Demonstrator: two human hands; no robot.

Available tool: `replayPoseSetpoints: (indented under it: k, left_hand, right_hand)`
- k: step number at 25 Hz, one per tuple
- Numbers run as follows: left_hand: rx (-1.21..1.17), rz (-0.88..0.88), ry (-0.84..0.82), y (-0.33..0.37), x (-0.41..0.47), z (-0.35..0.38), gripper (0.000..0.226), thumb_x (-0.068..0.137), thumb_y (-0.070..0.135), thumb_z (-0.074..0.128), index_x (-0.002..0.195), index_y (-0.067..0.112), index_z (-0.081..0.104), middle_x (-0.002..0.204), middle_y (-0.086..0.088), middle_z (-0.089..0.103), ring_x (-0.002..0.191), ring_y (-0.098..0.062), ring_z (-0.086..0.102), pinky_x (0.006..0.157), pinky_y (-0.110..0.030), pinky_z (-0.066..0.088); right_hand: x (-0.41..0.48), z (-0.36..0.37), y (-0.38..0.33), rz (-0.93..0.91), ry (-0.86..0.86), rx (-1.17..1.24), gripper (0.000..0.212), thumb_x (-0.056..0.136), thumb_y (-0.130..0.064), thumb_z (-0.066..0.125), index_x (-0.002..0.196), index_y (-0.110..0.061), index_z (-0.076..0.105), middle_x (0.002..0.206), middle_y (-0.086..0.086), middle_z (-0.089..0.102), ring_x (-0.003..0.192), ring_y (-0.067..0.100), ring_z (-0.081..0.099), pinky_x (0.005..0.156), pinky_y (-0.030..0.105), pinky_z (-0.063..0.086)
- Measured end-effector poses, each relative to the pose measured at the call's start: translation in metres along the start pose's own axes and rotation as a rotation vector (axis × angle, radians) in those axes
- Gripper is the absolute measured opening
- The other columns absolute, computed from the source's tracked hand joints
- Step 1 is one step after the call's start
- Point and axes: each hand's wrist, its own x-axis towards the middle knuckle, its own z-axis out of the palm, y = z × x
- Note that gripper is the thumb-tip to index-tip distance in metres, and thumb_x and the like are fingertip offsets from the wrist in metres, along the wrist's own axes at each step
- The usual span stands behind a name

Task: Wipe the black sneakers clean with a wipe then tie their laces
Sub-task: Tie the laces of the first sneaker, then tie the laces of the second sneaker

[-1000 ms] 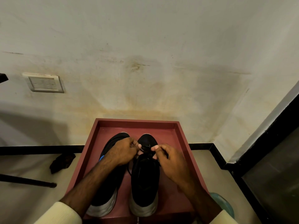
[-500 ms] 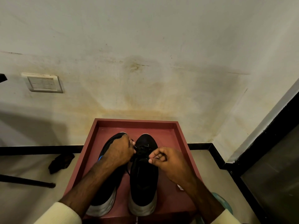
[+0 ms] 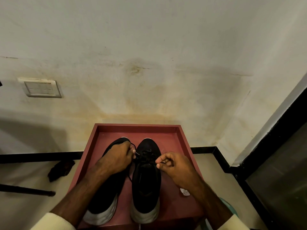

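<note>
Pinches one lace end (image 3: 136,153) in curled fingers of the left hand (image 3: 116,158), another in those of the right hand (image 3: 176,166). Holds both above the right-side sneaker (image 3: 146,188) in the red tray (image 3: 182,135).

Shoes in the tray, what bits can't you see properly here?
All in the head view:
- Laces of the left shoe: covered by the left hand.
- Knot on the right shoe: black lace on black, pinched by the left and the right hand; too small to judge.
- The white scrap: partly under the right arm, too small to name.
- The teal thing: mostly behind the right arm.
- The dark lump on the floor: too dim to identify.
</note>
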Motion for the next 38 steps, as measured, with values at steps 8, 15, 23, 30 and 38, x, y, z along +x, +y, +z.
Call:
replayPoseSetpoints:
  k: [8, 15, 23, 30, 38]
  left_hand:
    - [0.033, 0.081, -0.209, -0.012, -0.005, -0.009, 0.023, 0.094, 0.037, 0.073, 0.116, 0.031, 0.074, 0.102, 0.013, 0.076, 0.098, -0.006, 0.070, 0.098, -0.032, 0.056]
    - [0.483, 0.167, -0.043, -0.004, 0.001, -0.003, 0.027, 0.100, 0.048, 0.057, 0.112, 0.031, 0.075, 0.113, 0.011, 0.075, 0.113, -0.014, 0.065, 0.104, -0.040, 0.048]
    - [0.655, 0.170, 0.004, 0.000, -0.006, 0.000, 0.030, 0.100, 0.051, 0.055, 0.118, 0.035, 0.073, 0.116, 0.011, 0.071, 0.124, -0.013, 0.056, 0.113, -0.038, 0.036]
    - [-0.101, 0.060, 0.201, -0.019, -0.021, -0.054, 0.030, 0.105, 0.027, 0.056, 0.131, 0.024, 0.070, 0.123, 0.008, 0.071, 0.113, -0.013, 0.065, 0.100, -0.028, 0.050]
    - [0.006, -0.143, -0.025, -0.054, -0.044, -0.067, 0.045, 0.091, 0.056, 0.066, 0.129, 0.032, 0.067, 0.126, 0.001, 0.072, 0.104, -0.011, 0.065, 0.093, -0.026, 0.050]
  right_hand:
    - [-0.003, -0.006, -0.005, 0.008, -0.029, -0.023, 0.012, 0.092, -0.014, 0.079, 0.099, -0.023, 0.080, 0.064, -0.030, 0.069, 0.067, -0.011, 0.067, 0.071, 0.009, 0.053]
    - [-0.001, -0.008, -0.008, -0.109, -0.026, -0.431, 0.017, 0.101, -0.029, 0.063, 0.098, -0.023, 0.079, 0.099, -0.008, 0.077, 0.092, 0.008, 0.069, 0.072, 0.015, 0.043]
    - [-0.003, -0.006, 0.008, -0.061, -0.031, -0.542, 0.015, 0.101, -0.019, 0.058, 0.101, -0.013, 0.072, 0.102, 0.007, 0.072, 0.091, 0.022, 0.065, 0.063, 0.012, 0.039]
    - [-0.013, -0.005, -0.006, -0.074, -0.060, -0.201, 0.053, 0.084, -0.064, 0.071, 0.131, -0.039, 0.062, 0.118, -0.019, 0.060, 0.103, 0.000, 0.062, 0.087, 0.025, 0.055]
    - [-0.003, 0.012, -0.026, -0.010, -0.106, -0.474, 0.061, 0.089, -0.026, 0.069, 0.147, -0.026, 0.049, 0.132, -0.005, 0.052, 0.118, 0.016, 0.057, 0.101, 0.031, 0.052]
